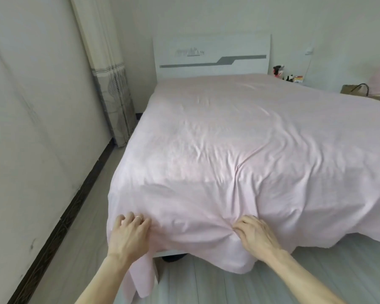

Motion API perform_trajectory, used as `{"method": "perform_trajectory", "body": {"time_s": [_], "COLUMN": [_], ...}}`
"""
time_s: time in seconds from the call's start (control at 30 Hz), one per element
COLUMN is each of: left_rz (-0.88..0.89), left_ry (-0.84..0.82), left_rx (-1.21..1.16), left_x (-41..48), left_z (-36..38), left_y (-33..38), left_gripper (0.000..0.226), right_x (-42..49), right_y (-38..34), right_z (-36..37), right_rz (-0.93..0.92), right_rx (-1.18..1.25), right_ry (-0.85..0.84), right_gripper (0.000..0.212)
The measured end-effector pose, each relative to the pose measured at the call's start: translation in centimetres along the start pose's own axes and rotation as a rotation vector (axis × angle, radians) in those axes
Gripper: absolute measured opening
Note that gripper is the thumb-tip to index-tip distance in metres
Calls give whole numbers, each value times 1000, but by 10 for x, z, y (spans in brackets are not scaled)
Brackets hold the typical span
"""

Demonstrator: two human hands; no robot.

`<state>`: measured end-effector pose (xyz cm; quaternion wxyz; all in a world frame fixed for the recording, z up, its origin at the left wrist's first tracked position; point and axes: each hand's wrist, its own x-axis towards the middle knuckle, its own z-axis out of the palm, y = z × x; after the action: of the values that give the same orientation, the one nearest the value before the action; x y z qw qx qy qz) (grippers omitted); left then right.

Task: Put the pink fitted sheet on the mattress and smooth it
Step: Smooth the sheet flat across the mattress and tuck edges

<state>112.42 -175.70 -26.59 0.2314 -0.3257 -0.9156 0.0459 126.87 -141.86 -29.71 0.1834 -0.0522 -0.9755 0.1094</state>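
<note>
At the foot of the bed, the left grip (130,232) sits on the near left corner, its fingers curled into the sheet (228,139) and clamped on the cloth there; a thin ring (138,217) shows on one finger. The right grip (256,234) is well apart from it along the same foot edge, fingers bent and closed on a bunch of the sheet, with creases fanning up and away from that pinch. Both forearms reach in from the bottom of the view.

Between and below the two, the sheet hangs over the bed's foot. A long flap of it drops from the left corner almost to the floor (272,281). A dark bed leg (173,257) shows under the hem.

Spread over the whole top of the bed, the sheet is pale pink and hides the mattress. It is rumpled across the middle and flatter toward the head. Its right side drapes over the edge.

Beyond it stands a white headboard (211,55) with a grey stripe. A patterned curtain (112,84) hangs at the left of the bed, next to a pale wall (31,128) with a dark skirting. Small toys (279,71) sit to the right of the headboard, and a bag (355,89) stands further right.
</note>
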Motion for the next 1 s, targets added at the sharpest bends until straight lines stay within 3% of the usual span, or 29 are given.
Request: {"method": "perform_trajectory", "body": {"time_s": [0.07, 0.1, 0.23, 0.3, 0.33, 0.4, 0.53, 0.8, 0.9, 1.0], "left_rz": [94, 121, 203, 197, 180, 116, -34, -117, -118, -92], "left_ry": [-61, -62, 86, 109, 83, -39, -335, -398, -412, -376], "left_rx": [-18, -35, -164, -224, -243, -255, -298, -234, -187, -175], "left_x": [15, 24, 75, 106, 121, 146, 173, 179, 176, 188], "left_z": [-19, -29, -57, -68, -74, -81, -71, -53, -57, -77], "left_y": [8, 15, 55, 76, 89, 108, 139, 157, 163, 159], "left_gripper": [28, 33, 28, 37, 45, 62, 78, 118, 121, 95], "right_x": [0, 0, 20, 34, 37, 42, 51, -10, -3, 6], "right_y": [1, 2, 10, 24, 33, 45, 56, 102, 100, 99], "right_z": [-12, -18, -43, -53, -57, -61, -69, -66, -72, -84], "right_rz": [129, 208, 720, 996, 1050, 1019, 872, 677, 710, 699], "right_rx": [79, 144, 267, 323, 306, 188, 10, 14, 28, 0], "right_ry": [-130, -80, 339, 256, 166, 16, -134, -79, -179, -128], "right_gripper": [14, 9, 34, 64, 73, 70, 38, 29, 35, 31]}}
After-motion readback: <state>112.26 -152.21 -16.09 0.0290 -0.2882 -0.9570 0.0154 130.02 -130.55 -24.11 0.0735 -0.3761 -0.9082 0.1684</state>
